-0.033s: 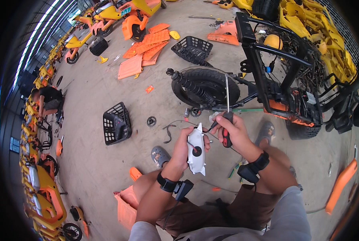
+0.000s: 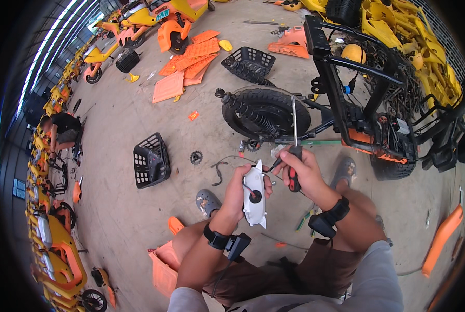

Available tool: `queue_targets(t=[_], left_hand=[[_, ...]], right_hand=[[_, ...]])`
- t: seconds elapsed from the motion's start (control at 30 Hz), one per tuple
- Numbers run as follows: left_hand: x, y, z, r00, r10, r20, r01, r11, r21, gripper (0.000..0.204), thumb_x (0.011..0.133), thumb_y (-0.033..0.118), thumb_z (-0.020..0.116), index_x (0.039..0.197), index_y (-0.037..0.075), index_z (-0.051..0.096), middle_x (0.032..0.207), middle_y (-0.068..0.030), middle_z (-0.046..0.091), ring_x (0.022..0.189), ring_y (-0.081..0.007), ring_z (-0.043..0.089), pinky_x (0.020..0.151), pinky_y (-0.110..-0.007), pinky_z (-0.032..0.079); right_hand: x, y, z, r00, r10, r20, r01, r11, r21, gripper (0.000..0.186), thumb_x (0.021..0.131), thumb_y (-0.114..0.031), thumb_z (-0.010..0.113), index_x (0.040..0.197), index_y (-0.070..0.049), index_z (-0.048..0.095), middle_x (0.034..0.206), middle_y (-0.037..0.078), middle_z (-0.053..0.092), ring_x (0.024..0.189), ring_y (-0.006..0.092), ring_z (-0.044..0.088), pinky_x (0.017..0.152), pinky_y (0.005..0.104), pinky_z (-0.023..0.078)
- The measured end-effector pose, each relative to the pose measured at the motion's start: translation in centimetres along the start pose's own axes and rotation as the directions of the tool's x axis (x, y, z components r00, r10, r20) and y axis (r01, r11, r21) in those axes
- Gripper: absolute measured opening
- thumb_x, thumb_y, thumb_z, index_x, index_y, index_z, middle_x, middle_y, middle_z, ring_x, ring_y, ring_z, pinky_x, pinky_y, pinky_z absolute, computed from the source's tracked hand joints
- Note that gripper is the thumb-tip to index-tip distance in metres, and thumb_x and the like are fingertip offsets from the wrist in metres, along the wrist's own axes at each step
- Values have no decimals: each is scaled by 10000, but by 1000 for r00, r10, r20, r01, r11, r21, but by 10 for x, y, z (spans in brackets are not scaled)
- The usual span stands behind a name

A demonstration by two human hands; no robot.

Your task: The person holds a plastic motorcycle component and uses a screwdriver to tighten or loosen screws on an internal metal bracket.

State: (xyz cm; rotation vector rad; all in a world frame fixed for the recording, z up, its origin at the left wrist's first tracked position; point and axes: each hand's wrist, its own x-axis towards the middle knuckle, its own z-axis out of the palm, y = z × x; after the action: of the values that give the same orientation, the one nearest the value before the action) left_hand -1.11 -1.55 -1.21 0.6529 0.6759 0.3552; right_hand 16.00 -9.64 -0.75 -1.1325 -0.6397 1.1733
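Observation:
My left hand (image 2: 236, 193) is closed round a white plastic housing (image 2: 255, 211), which looks like a lamp unit. A round black plug (image 2: 255, 196) with a thin reddish lead sits in its back. Close by on the right, my right hand (image 2: 309, 174) grips a screwdriver by its red and black handle (image 2: 293, 180). The long metal shaft (image 2: 295, 122) points away from me, clear of the housing. The thumb and forefinger of this hand also pinch a thin dark piece, perhaps a cable, beside the housing; its far end is hard to make out.
A stripped black scooter frame (image 2: 341, 93) with its wheel (image 2: 266, 112) lies ahead right. A black basket (image 2: 152, 160) and a sprocket (image 2: 196, 157) lie on the floor left. Orange panels (image 2: 191, 60) are piled beyond. At far left another person (image 2: 65, 130) crouches beside rows of scooters.

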Motion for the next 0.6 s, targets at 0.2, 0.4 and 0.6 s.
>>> queue_targets(t=[0.2,0.4,0.6], left_hand=[[6,-1,-4,983,146,-113,-137,987,81,454,925,420,405,1063,7,536,729,-133,617,649,-245,580,659,-319,474],[11,3,-6,939,255,-229,-261,965,6,422,967,403,394,1023,25,574,879,-92,634,729,-158,597,593,-255,462],[3,9,-4,960,227,-162,-241,967,-76,457,921,461,405,981,27,535,891,-106,593,790,-227,596,761,-357,505]], right_hand=[[-14,2,10,994,46,104,-55,995,79,250,965,-230,564,1051,-1,615,863,127,722,473,93,545,432,218,395],[-24,22,24,979,156,132,-151,987,-46,279,941,-208,620,1121,5,634,841,62,694,500,64,540,442,203,398],[-24,6,35,989,107,98,-101,993,-68,293,852,-121,731,1095,12,634,845,22,674,593,38,545,476,207,441]])
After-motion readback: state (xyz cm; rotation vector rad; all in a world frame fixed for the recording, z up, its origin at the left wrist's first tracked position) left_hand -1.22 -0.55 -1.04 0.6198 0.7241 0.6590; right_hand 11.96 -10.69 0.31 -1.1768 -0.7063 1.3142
